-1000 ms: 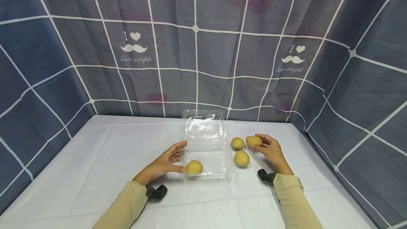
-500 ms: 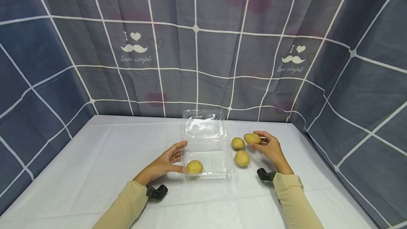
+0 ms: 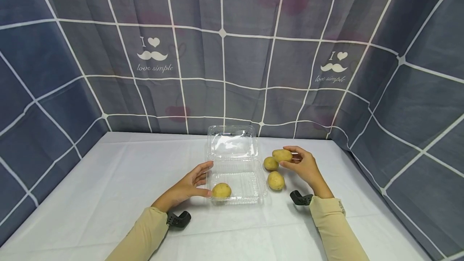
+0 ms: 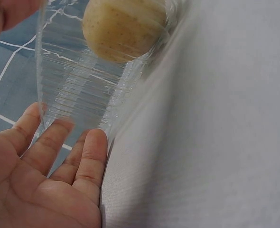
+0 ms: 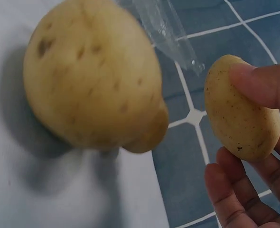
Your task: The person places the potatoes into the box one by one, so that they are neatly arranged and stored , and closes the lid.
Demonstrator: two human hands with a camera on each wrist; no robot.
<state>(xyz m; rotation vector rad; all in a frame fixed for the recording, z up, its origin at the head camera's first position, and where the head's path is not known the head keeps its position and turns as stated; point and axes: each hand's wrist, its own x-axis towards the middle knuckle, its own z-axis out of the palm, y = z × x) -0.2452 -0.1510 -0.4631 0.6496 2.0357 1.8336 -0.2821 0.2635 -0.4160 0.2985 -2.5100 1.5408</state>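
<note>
My right hand [image 3: 305, 168] pinches a potato [image 3: 282, 155] between thumb and fingers; in the right wrist view that potato [image 5: 239, 109] is held off the table. Two more potatoes, one behind [image 3: 270, 163] and one in front [image 3: 276, 181], lie on the cloth just left of the hand. A clear plastic clamshell box [image 3: 246, 180] stands with its lid [image 3: 233, 142] folded back. One potato [image 3: 221, 190] sits in its front left corner. My left hand [image 3: 192, 183] rests against the box's left side, fingers extended along the wall and thumb near the front corner.
A white cloth [image 3: 108, 196] covers the table. Grey-blue checked curtains [image 3: 199, 59] enclose the back and both sides. Black wrist cameras sit below the left hand [image 3: 179, 219] and the right hand [image 3: 301, 198].
My right hand has lifted its potato and carried it a little to the left, above and beside the rear loose potato. The left hand and the box have stayed in place.
</note>
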